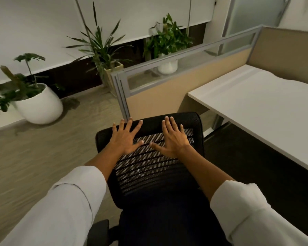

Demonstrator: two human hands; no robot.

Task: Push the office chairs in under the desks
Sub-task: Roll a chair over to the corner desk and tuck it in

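A black office chair with a mesh backrest [149, 167] stands right in front of me, its dark seat below toward me. My left hand [125, 138] lies flat on the upper left of the backrest, fingers spread. My right hand [172, 139] lies flat on the upper right of it, fingers spread too. Neither hand grips anything. A white desk [260, 110] stands to the right of the chair; the chair is beside its near left corner, outside the desk.
A beige cubicle partition with a grey metal frame [167, 89] runs behind the desk, its end post just beyond the chair. A round white planter [39, 105], a square planter [112, 71] and a white pot [167, 65] stand along the far wall. Carpet lies to the left.
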